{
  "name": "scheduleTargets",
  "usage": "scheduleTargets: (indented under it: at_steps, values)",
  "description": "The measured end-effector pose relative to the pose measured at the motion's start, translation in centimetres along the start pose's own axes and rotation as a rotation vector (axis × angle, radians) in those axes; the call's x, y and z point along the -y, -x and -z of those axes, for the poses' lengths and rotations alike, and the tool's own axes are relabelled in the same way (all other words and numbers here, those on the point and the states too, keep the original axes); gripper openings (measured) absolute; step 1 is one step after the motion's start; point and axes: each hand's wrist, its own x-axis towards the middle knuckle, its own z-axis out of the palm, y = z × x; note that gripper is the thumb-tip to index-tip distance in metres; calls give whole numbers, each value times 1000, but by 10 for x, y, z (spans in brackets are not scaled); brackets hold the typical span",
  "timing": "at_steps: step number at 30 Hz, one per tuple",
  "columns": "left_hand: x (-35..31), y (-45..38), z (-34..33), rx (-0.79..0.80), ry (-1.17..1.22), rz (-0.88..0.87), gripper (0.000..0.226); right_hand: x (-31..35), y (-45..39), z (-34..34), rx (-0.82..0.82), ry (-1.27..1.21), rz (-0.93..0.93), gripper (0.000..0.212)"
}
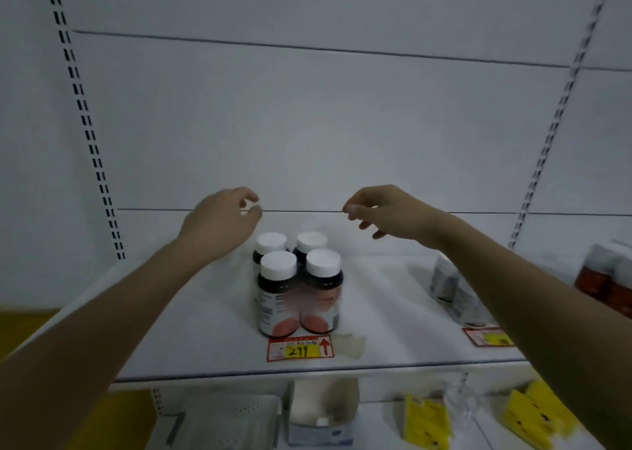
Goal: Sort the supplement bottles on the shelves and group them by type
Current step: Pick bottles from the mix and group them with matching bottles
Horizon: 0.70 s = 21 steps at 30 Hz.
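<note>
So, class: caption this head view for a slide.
Both hands hover empty above four white-capped bottles on the shelf.

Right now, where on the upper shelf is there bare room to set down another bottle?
Bare shelf lies left of the four dark bottles, and between them and the pale bottles under the right forearm. It is crowded at the far right, by the red bottles. Left hand and right hand hold nothing.
</note>
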Motion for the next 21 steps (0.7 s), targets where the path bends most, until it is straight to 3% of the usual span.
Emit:
scheduleTargets:
  at_steps: [8,21]
  values:
    - [-225,66,-42,138,147,-206,26,-50,147,111,-186,305,42,34]
    - [-514,185,-169,356,157,-427,30,-210,376,291,-260,353,-274,42]
